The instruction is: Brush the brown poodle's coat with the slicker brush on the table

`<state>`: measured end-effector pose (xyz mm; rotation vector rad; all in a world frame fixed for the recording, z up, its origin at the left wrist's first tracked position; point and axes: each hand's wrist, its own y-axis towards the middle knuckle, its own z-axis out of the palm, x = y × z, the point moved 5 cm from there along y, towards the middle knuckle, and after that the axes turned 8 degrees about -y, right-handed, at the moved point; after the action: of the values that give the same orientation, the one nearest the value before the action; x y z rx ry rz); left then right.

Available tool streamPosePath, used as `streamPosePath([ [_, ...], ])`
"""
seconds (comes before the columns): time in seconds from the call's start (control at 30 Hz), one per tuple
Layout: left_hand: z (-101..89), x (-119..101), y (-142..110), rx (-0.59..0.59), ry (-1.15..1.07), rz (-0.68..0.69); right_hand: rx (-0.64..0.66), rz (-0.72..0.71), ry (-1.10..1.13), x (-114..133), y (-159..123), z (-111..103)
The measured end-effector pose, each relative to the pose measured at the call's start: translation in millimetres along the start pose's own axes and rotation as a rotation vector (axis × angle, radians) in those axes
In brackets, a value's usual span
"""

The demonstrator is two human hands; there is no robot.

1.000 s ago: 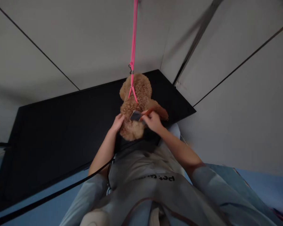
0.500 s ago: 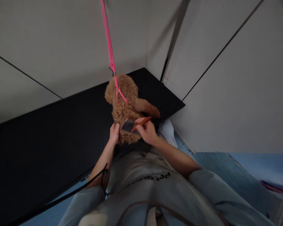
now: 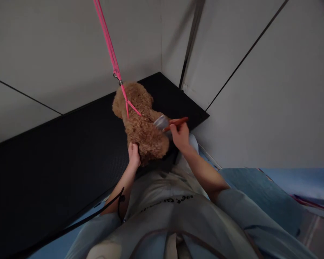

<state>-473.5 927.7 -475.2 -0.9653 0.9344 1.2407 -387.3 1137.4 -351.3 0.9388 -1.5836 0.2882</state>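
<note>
A curly brown dog [image 3: 142,133] is on the black grooming table [image 3: 56,144], its back toward me. A pink leash [image 3: 108,39] with a metal clip hangs from above and loops about its neck. My left hand [image 3: 134,154] grips the left side of its hindquarters, its fingers partly hidden in the fur. Closed round a reddish-brown handle, my right hand [image 3: 180,136] holds a slicker brush [image 3: 161,123]. The brush's pale flat head touches or nearly touches the coat on the dog's right side.
Grey wall panels [image 3: 70,43] rise behind the table and to its right. A dark cord or bar [image 3: 78,226] crosses the lower left, in front of my left forearm. Blue and teal surfaces [image 3: 261,201] lie at the lower right.
My right hand has moved the brush up and right, from the dog's rump to its right side. The dog's right foreleg, stretched out earlier, is now largely hidden. My left hand stays on the hindquarters.
</note>
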Motion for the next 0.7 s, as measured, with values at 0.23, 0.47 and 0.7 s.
streamPosePath([
  [0.23,8.9,-10.1,-5.0,-0.024,-0.068,-0.113,0.334,-0.032,0.022,-1.4,0.7,14.7],
  [0.47,5.7,-16.5,-2.6,-0.024,0.009,-0.177,0.217,-0.090,0.004,4.3,0.7,6.5],
  [0.7,2.1,-20.1,-0.5,-0.065,-0.002,-0.173,-0.121,-0.009,-0.049,-2.4,6.7,-14.0],
])
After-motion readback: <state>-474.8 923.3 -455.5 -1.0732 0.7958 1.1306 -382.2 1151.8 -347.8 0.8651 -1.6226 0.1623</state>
